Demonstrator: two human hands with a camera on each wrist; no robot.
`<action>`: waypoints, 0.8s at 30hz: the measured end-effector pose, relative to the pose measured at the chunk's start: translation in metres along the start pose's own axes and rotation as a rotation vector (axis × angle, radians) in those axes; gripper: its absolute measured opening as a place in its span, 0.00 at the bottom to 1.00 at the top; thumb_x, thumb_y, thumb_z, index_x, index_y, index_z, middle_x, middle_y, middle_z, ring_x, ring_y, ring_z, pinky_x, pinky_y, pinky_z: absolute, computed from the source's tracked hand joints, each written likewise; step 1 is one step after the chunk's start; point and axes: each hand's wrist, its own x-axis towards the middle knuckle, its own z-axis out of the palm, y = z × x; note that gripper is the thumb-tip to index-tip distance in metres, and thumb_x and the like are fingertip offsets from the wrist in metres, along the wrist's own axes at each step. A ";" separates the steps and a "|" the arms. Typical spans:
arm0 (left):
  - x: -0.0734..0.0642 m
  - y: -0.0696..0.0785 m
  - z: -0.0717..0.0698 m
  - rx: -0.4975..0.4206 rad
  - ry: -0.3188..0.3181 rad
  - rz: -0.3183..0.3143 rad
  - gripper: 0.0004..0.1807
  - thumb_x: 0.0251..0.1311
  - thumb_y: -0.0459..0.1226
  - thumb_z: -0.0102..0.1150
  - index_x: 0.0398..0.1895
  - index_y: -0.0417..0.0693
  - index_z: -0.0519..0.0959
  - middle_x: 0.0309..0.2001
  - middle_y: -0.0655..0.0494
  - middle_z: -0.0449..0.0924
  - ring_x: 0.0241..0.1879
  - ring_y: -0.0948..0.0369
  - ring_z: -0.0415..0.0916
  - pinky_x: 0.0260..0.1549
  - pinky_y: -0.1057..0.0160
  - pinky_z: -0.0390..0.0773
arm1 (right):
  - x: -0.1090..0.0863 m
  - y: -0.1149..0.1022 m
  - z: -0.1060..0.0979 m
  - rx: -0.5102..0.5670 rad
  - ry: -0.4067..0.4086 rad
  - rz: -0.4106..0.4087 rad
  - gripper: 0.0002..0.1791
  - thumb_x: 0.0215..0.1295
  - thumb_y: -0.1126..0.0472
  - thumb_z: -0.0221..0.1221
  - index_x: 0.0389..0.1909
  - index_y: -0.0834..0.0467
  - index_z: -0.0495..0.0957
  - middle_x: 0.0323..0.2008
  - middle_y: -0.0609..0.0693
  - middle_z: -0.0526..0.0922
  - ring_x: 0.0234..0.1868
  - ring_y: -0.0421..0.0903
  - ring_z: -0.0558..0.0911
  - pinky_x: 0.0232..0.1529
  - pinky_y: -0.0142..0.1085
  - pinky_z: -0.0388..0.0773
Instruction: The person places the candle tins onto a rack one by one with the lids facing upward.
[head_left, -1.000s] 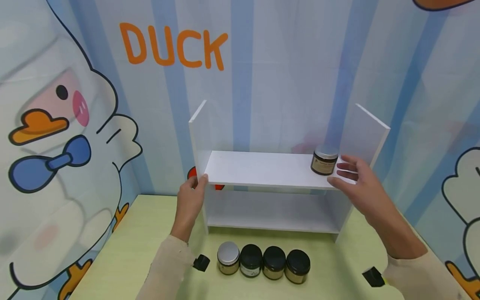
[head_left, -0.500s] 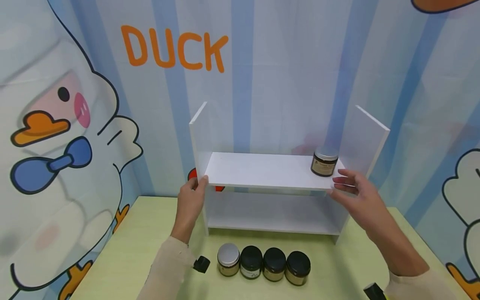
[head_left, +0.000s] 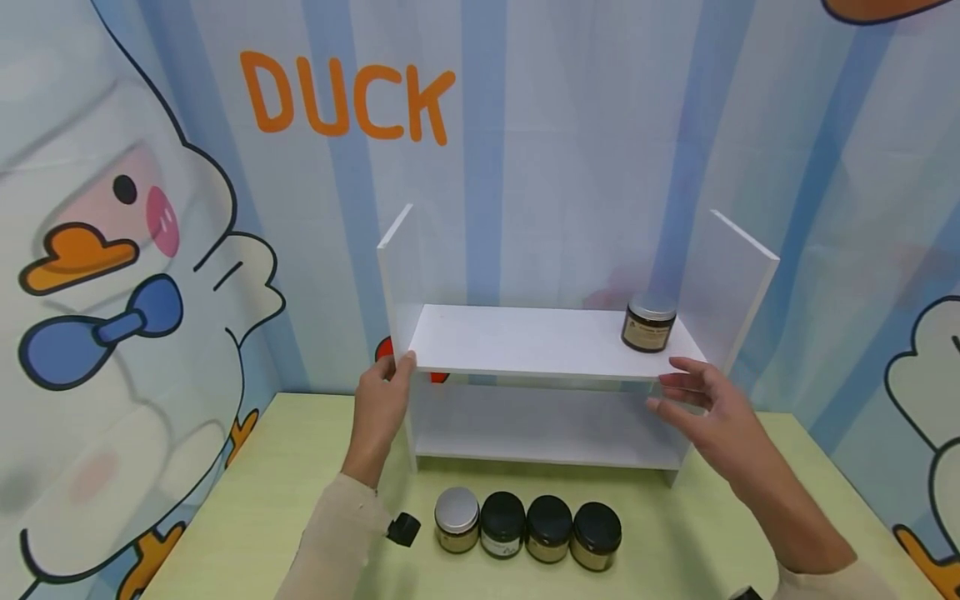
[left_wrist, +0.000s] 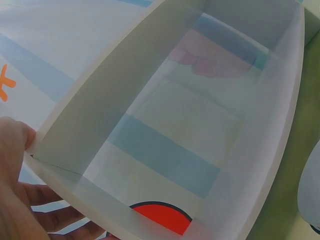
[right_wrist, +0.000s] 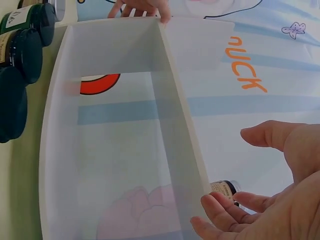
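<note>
A white two-tier shelf (head_left: 517,340) with upright side panels stands on the table. My left hand (head_left: 379,421) grips its left side panel at the upper board, the thumb at the front edge and the fingers spread along the outside, as the left wrist view shows. On the right end of the upper board sits a dark jar (head_left: 648,327) with a silver lid and a tan label. My right hand (head_left: 716,425) holds nothing; its fingers are relaxed and apart from the thumb, in front of the board's right end, just below that jar.
In front of the shelf, a silver-lidded jar (head_left: 457,518) and several black-lidded jars (head_left: 549,528) stand in a row on the pale yellow table (head_left: 307,467). A striped duck-print backdrop (head_left: 570,150) hangs behind and at both sides.
My right hand has moved down and slightly left, away from the jar on the upper board. That jar, the shelf and my left hand keep their places.
</note>
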 end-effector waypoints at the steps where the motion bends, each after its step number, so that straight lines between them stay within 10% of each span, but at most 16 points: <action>1: 0.000 0.001 0.000 0.002 0.001 -0.001 0.34 0.72 0.60 0.46 0.65 0.44 0.73 0.61 0.47 0.74 0.57 0.48 0.70 0.60 0.40 0.72 | 0.000 0.001 0.001 0.002 -0.004 0.006 0.44 0.71 0.49 0.62 0.78 0.60 0.53 0.68 0.62 0.70 0.68 0.60 0.71 0.63 0.57 0.70; 24: 0.000 0.000 0.000 -0.006 -0.012 0.003 0.34 0.71 0.61 0.46 0.66 0.45 0.73 0.62 0.48 0.74 0.58 0.48 0.69 0.60 0.40 0.72 | -0.015 0.022 0.022 0.023 -0.113 0.055 0.43 0.70 0.46 0.63 0.76 0.61 0.57 0.69 0.64 0.69 0.69 0.63 0.69 0.60 0.55 0.74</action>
